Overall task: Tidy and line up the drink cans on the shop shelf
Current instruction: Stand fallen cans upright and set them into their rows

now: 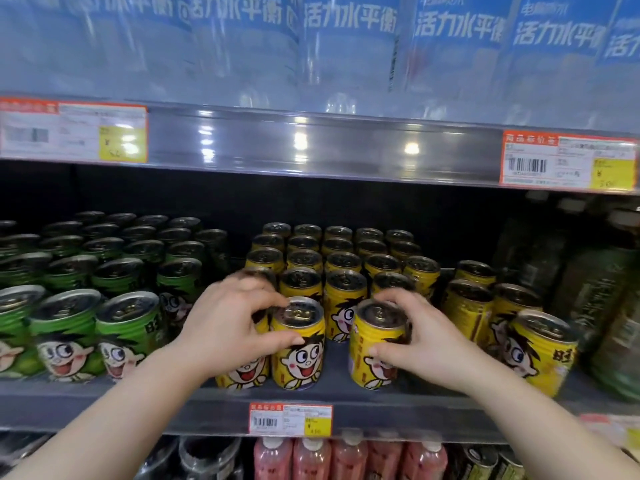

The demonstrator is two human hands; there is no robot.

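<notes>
Yellow drink cans with a cartoon face fill the middle of the shelf in several rows. My left hand grips a front yellow can at its top and side; another yellow can stands partly hidden behind that hand. My right hand wraps around a second front yellow can, which stands apart to the right with a gap between the two. Further right, a lone yellow can stands at the shelf front, with three more behind it.
Green cans of the same brand pack the shelf's left side. Dark green bottles stand at the far right. The shelf above holds blue-labelled water packs. Price tags hang on the shelf edge; pink bottles sit below.
</notes>
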